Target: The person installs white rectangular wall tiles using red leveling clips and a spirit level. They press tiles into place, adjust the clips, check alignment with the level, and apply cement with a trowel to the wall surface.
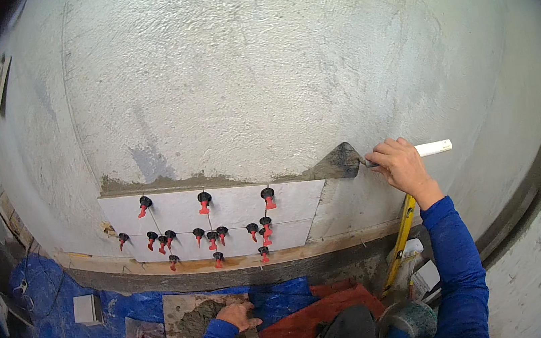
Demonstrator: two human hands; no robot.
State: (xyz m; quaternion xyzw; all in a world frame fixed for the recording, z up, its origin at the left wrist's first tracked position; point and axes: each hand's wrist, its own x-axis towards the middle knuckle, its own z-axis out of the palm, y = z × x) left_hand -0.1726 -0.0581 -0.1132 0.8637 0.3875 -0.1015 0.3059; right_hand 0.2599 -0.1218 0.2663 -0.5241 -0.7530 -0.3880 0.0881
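My right hand [399,163] is closed round a pointing trowel [341,161] with a white handle. The dark blade lies against the plastered wall [239,78], at the upper right corner of the white wall tiles [234,199]. A line of grey mortar [177,182] runs along the tiles' top edge. Red and black tile levelling clips [204,203] stick out of the joints. Down at the left, my left hand [238,316] rests, fingers apart, on a board [174,308] beside a heap of wet mortar [200,319].
A yellow spirit level [401,244] leans by the wall below my right forearm, near a bucket [408,328]. Blue tarp [54,331] and red cloth [303,324] cover the floor. A stack of small white tiles [87,310] and a plastic bag [144,336] lie left.
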